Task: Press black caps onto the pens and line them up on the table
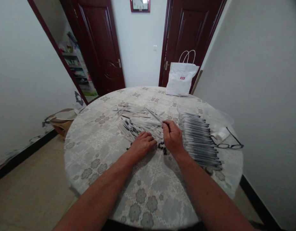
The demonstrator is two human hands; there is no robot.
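Observation:
My right hand (172,136) is closed, thumb and forefinger pinched at the end of a slim pen barrel (154,115) that slants away to the upper left. My left hand (143,144) lies low over the table with its fingers curled down; whatever they hold is hidden. Between the hands sit several small black caps (164,149). Beyond my left hand spreads a loose pile of clear pen barrels (135,110) and thin dark-tipped pen parts (130,126). To the right of my right hand, a neat stack of pens (198,138) with dark ends lies side by side.
A patterned cloth covers the round table (95,160). Eyeglasses (231,146) and a small white object (222,134) lie right of the pens, by clear plastic film (217,115). A white paper bag (181,78) stands at the far edge. A brown bag or box (63,118) is at left.

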